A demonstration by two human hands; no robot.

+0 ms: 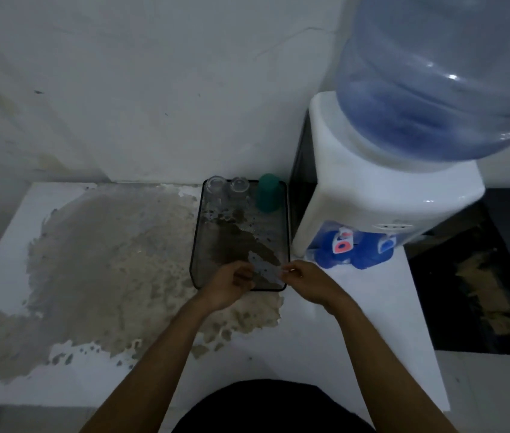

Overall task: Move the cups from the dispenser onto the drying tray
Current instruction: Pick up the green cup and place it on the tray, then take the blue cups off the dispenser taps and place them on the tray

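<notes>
We see the drying tray (197, 239), a dark-rimmed mesh tray, lying on the white desk (325, 339) just left of the water dispenser (369, 195). At the tray's far end stand 3 cups in a row: 2 clear cups (215, 186) (240, 185) and, nearest the dispenser, 1 green cup (267, 193), upside down. At the tray's near end both of our hands meet. Our left hand (231, 284) and right hand (305, 281) hold between them something clear and see-through (264, 270), likely a cup, though it is too blurred for us to be sure. The left grip is curled with its fingers pressed around 1 side; the right grip pinches the other side with thumb and fingertips. A wide brownish stain (107, 260) spreads over the desk left of the tray and under it. A large blue bottle (441, 73) sits on top of the dispenser, and blue taps (341, 243) show on its front.
</notes>
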